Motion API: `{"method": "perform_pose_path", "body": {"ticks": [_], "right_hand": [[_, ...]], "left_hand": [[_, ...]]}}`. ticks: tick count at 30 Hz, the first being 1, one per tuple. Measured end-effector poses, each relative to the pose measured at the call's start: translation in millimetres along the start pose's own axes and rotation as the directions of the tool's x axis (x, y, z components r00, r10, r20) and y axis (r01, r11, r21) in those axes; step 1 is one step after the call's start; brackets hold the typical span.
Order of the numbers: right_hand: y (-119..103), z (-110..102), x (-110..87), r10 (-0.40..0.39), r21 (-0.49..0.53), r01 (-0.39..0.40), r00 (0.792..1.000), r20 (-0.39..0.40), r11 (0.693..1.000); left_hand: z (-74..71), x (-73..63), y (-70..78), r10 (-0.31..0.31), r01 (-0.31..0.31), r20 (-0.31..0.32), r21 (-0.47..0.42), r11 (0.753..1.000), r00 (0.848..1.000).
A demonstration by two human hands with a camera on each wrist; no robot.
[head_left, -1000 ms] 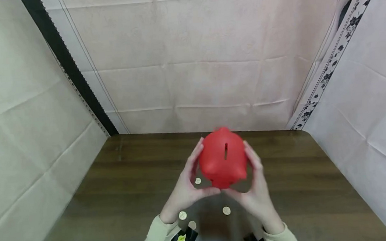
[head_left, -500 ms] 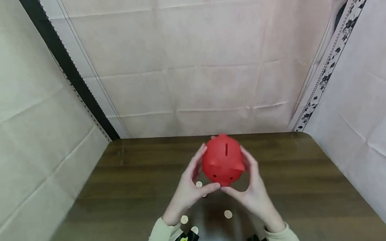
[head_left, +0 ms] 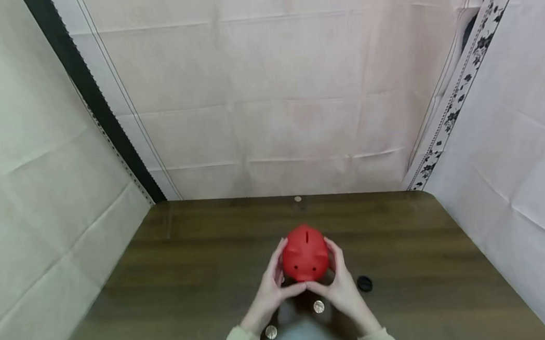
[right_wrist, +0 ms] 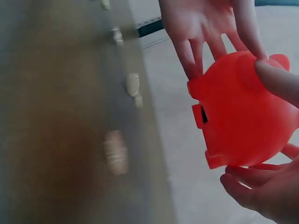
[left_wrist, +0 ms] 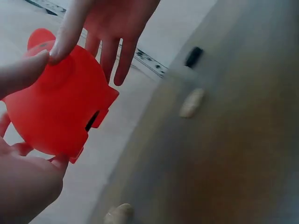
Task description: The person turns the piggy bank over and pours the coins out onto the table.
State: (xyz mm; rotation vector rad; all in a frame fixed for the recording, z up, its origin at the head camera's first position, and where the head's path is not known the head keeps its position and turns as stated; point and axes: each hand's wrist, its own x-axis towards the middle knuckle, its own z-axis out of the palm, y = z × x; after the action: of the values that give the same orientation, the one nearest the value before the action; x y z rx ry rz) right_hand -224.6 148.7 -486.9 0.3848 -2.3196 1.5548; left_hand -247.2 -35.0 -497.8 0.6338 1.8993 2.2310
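A red piggy bank point(head_left: 305, 253) is held between both hands, its slotted back up and its snout toward me. My left hand point(head_left: 268, 296) grips its left side, and my right hand point(head_left: 342, 289) grips the right side. The thumbs meet at the snout in the head view. From the left wrist, the piggy bank point(left_wrist: 60, 102) is seen off the table, with a dark opening in its underside. The right wrist view shows short feet under the piggy bank point(right_wrist: 247, 116) and fingers spread along its sides.
Coins lie on the brown table point(head_left: 204, 278): one coin point(head_left: 319, 306) between the forearms, another coin point(head_left: 270, 332) by the left wrist, and a small pale disc point(head_left: 297, 198) at the far edge. A round black cap point(head_left: 365, 283) lies right of my right hand. Pale cloth walls point(head_left: 267, 87) surround the table.
Both hands have brought the piggy bank down and nearer to me, tipping it so its face shows more. The black cap and the disc at the far edge have come into sight.
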Motion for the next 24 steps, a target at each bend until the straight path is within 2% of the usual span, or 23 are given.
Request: {"method": "perform_pose_path", "body": {"ticks": [1,3,4,5,6,8,9,10,11,12,13,15,16,17,18,19,20,21,22,23,24], "right_hand": [[-5,-2,1.3,-0.022,-0.005,0.022,1.0,-0.014,1.0],[-25,-10,5.9,-0.105,-0.017,0.104,0.993,-0.049,0.994],[-39,-16,7.5,-0.169,-0.029,0.168,0.984,-0.062,0.985],[-55,-23,8.7,-0.247,-0.042,0.244,0.966,-0.077,0.969],[-71,-31,9.8,-0.336,-0.06,0.331,0.938,-0.089,0.942],[-105,-45,11.4,-0.519,-0.093,0.511,0.846,-0.117,0.854],[-117,-51,11.9,-0.6,-0.116,0.589,0.79,-0.127,0.8],[-126,-55,12.0,-0.649,-0.135,0.636,0.75,-0.128,0.76],[-129,-58,12.0,-0.68,-0.154,0.662,0.722,-0.13,0.733],[-126,-58,11.5,-0.674,-0.17,0.654,0.728,-0.121,0.737],[-118,-56,11.6,-0.637,-0.172,0.617,0.763,-0.112,0.768],[-89,-46,12.7,-0.453,-0.112,0.444,0.889,-0.069,0.889],[-73,-40,13.2,-0.324,-0.084,0.32,0.945,-0.034,0.944],[-54,-32,12.4,-0.199,-0.085,0.197,0.98,-0.009,0.977],[-37,-23,10.5,-0.096,-0.088,0.097,0.995,0.01,0.991],[-23,-15,8.6,-0.017,-0.079,0.019,1.0,0.018,0.997],[-14,-9,6.8,0.027,-0.06,-0.026,0.999,0.02,0.998],[-9,-4,5.7,0.048,-0.051,-0.047,0.999,0.014,0.998],[-8,-2,5.4,0.036,-0.062,-0.036,0.999,-0.004,0.997],[-13,-2,5.4,0.007,-0.071,-0.009,1.0,-0.031,0.997],[-24,-5,6.8,-0.039,-0.062,0.036,0.998,-0.055,0.997]], "left_hand": [[0.0,1.4,4.1,0.035,-0.035,0.007,0.01,0.999,0.999],[2.8,3.5,27.1,0.104,-0.105,0.023,0.044,0.993,0.994],[5.3,3.0,42.4,0.161,-0.164,0.041,0.068,0.984,0.986],[8.4,1.4,59.7,0.235,-0.241,0.067,0.099,0.965,0.97],[12.0,-1.2,78.3,0.312,-0.323,0.094,0.136,0.937,0.945],[18.9,-6.2,113.1,0.482,-0.506,0.161,0.188,0.842,0.861],[21.7,-8.4,126.7,0.546,-0.576,0.188,0.201,0.792,0.816],[23.4,-9.7,135.1,0.594,-0.629,0.211,0.202,0.751,0.776],[24.5,-10.1,138.1,0.616,-0.653,0.22,0.205,0.729,0.756],[24.6,-9.7,135.4,0.609,-0.645,0.215,0.211,0.734,0.763],[23.7,-8.0,126.5,0.576,-0.607,0.193,0.216,0.765,0.794],[20.4,-3.4,99.2,0.42,-0.434,0.11,0.189,0.881,0.901],[17.8,-0.1,79.8,0.333,-0.339,0.066,0.182,0.923,0.941],[15.8,1.6,61.1,0.235,-0.236,0.023,0.17,0.957,0.972],[14.0,2.2,43.5,0.144,-0.141,-0.013,0.146,0.979,0.989],[12.9,2.4,28.8,0.074,-0.069,-0.04,0.118,0.991,0.996],[12.1,2.6,18.9,0.036,-0.031,-0.054,0.099,0.995,0.998],[11.7,3.3,12.8,0.029,-0.023,-0.056,0.101,0.995,0.998],[11.6,3.6,12.3,0.036,-0.03,-0.052,0.109,0.994,0.998],[12.5,3.0,19.8,0.047,-0.041,-0.046,0.112,0.993,0.998],[13.7,2.8,32.2,0.092,-0.088,-0.032,0.125,0.988,0.995]]}}
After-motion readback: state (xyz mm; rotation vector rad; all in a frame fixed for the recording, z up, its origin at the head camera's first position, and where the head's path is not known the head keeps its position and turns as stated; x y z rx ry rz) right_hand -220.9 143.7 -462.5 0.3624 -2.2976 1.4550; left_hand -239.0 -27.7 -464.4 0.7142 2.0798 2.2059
